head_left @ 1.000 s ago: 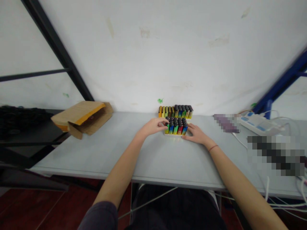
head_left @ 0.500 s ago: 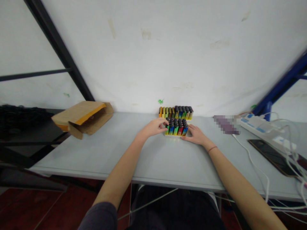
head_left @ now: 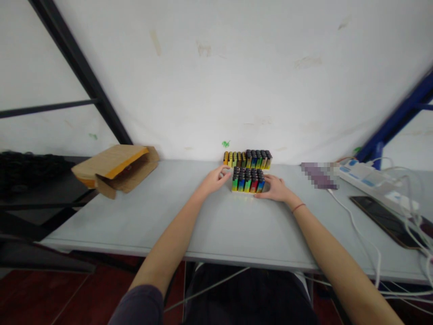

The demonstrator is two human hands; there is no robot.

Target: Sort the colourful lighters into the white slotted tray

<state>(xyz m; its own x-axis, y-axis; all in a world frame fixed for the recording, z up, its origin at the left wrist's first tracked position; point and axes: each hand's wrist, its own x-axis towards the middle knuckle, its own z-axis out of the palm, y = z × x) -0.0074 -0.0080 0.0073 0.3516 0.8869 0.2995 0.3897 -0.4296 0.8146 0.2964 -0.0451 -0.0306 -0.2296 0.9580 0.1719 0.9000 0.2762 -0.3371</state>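
Note:
A block of upright lighters [head_left: 248, 181] in green, blue and red, with black tops, stands in a pale tray on the grey table. Just left of it is my left hand [head_left: 216, 178], its thumb and fingers apart and nothing between them. My right hand [head_left: 275, 188] rests at the block's right side, fingers spread, the thumb near its front right corner. Behind are two more groups of upright lighters, a yellow one [head_left: 234, 159] on the left and a mixed-colour one [head_left: 259, 160] on the right.
An open cardboard box [head_left: 113, 168] lies at the table's left. On the right are a partly blurred purplish object [head_left: 320, 175], a white power strip [head_left: 375, 183] with cables, and a dark phone [head_left: 382, 219]. A white wall [head_left: 203, 90] rises behind the table [head_left: 152, 216].
My left hand has drawn back slightly to the left, off the front block of lighters. My right hand has stayed beside the block.

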